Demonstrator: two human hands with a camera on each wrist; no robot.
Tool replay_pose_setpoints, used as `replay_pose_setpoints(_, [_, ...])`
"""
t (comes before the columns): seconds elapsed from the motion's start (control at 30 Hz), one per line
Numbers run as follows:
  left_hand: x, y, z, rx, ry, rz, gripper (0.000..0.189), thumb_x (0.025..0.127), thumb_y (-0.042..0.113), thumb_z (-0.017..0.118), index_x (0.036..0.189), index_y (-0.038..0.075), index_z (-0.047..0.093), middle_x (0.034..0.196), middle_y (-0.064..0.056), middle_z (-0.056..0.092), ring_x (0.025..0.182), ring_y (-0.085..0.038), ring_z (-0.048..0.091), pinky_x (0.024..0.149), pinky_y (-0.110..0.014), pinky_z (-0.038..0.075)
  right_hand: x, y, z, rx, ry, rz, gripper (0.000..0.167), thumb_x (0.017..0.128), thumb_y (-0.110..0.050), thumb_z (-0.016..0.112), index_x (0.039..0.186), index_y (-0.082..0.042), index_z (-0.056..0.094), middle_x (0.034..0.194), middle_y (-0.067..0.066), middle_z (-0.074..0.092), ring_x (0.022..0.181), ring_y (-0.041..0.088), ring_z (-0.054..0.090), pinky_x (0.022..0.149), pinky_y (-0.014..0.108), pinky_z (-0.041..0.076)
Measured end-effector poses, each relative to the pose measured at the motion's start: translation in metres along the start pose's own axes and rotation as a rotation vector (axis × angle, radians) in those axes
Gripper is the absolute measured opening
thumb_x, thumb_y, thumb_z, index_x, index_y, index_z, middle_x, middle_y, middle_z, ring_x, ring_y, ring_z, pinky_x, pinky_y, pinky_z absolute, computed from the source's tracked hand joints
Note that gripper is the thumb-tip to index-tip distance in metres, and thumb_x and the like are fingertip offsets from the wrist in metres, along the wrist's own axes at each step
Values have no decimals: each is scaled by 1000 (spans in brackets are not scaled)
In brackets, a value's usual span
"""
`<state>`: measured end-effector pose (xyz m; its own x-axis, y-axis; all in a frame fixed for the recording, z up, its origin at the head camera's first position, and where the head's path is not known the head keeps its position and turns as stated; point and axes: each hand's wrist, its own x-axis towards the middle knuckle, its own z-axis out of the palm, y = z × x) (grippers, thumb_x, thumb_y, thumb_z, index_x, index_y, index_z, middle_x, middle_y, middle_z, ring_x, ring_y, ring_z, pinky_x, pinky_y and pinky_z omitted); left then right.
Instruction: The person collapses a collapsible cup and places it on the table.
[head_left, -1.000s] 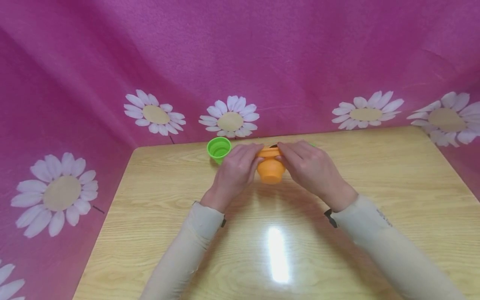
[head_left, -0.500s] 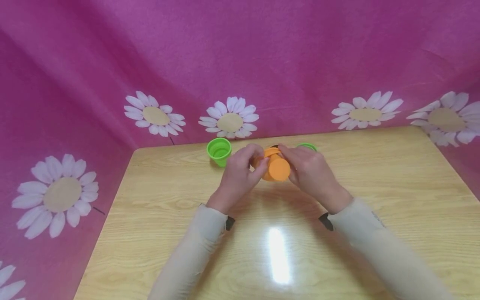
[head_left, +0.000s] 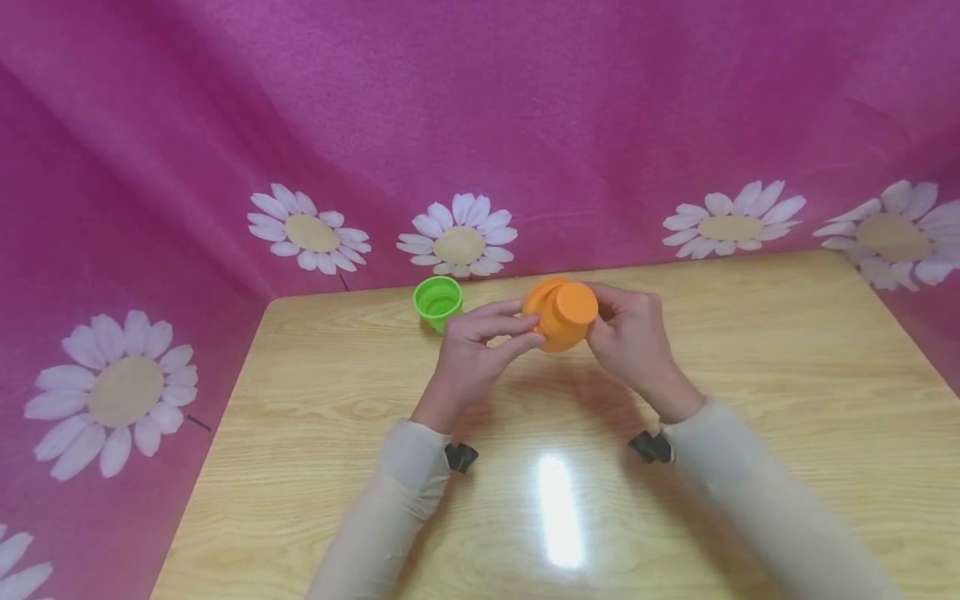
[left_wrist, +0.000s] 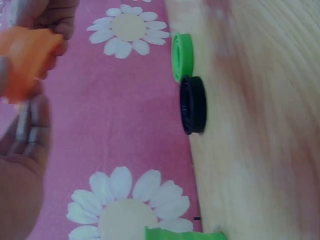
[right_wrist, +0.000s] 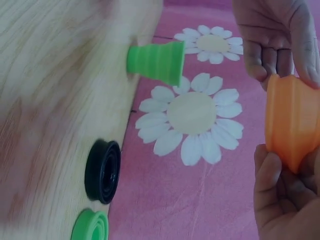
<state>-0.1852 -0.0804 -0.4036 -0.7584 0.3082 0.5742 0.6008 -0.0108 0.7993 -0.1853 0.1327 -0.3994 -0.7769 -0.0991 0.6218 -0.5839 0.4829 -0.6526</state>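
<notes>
Both hands hold an orange collapsible cup (head_left: 564, 323) up over the table, its flat base tipped toward the head camera. At its left side, my left hand (head_left: 476, 342) pinches it between thumb and fingers. My right hand (head_left: 637, 342) grips the opposite side, thumb near the base and fingers partly hidden behind. Seen from the right wrist, the orange cup (right_wrist: 295, 120) shows its stepped wall, with a hand at each side. Left of the hands, an extended green collapsible cup (head_left: 438, 298) stands upright on the table.
A black folded cup (left_wrist: 195, 105) and a green folded cup (left_wrist: 183, 57) lie side by side along the table's back edge, hidden behind the hands in the head view. A pink flowered cloth (head_left: 585, 150) hangs behind the wooden table (head_left: 315, 433).
The orange cup has risen slightly and turned, its base swinging up toward the head camera. My left hand's fingers have opened out and shifted along its side; the right hand has turned with it.
</notes>
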Motion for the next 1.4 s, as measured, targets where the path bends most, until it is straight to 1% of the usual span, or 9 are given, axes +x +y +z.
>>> replay_pose_setpoints(0.23, [9,13,5,187,67,-246,18,78,3,86,96,3,80,94,-4,76,89,-13,70,77,-27,60,0,-1,2,-72,-8,-100,20,91,2,70,111,8,73,92,17,75,64,19,68,57,17,52])
replay_pose_setpoints(0.3, [11,14,8,237,98,-260,16,79,4,86,94,4,81,89,-3,76,85,-12,71,76,-25,60,0,-1,2,-81,-8,-101,20,93,-1,70,110,8,73,89,16,75,62,18,66,56,13,49])
replay_pose_setpoints(0.4, [13,14,11,260,142,-288,16,78,5,86,93,4,81,85,-4,76,79,-12,71,73,-25,60,1,-1,2,-37,-3,-12,20,94,-5,71,110,5,73,88,13,75,64,17,66,59,13,51])
replay_pose_setpoints(0.63, [17,10,12,269,248,-335,14,78,4,87,89,1,80,84,-7,76,74,-17,72,69,-26,61,-1,-3,0,265,-35,194,14,94,-3,70,103,4,62,98,12,70,86,17,68,72,24,60])
replay_pose_setpoints(0.73, [19,7,12,257,284,-359,13,78,4,87,89,1,80,84,-7,75,71,-18,72,67,-26,61,-3,-5,-1,337,-84,191,12,89,3,73,96,4,64,111,14,69,91,16,67,78,27,60])
replay_pose_setpoints(0.9, [19,7,12,195,303,-402,14,80,6,85,93,1,80,86,-6,76,70,-18,71,65,-29,61,-5,-20,-1,256,-84,87,14,81,10,79,92,5,71,122,18,68,85,22,67,70,20,56])
replay_pose_setpoints(1.07, [18,8,13,158,298,-382,19,81,6,85,98,1,80,92,-7,76,78,-19,73,71,-29,62,-6,-23,3,223,-22,82,10,82,10,78,91,8,76,118,24,69,96,33,67,61,18,50])
replay_pose_setpoints(1.23, [18,14,17,193,288,-345,18,80,5,85,98,2,80,93,-8,76,78,-19,73,71,-27,61,-8,-4,11,193,22,138,9,84,-1,81,92,0,80,117,12,71,86,19,65,53,22,46])
replay_pose_setpoints(1.4, [17,13,24,330,298,-201,13,80,2,85,91,0,80,88,-11,76,75,-19,73,69,-21,60,-9,-6,16,76,79,94,4,82,0,80,83,-4,81,108,7,74,71,19,55,51,21,37])
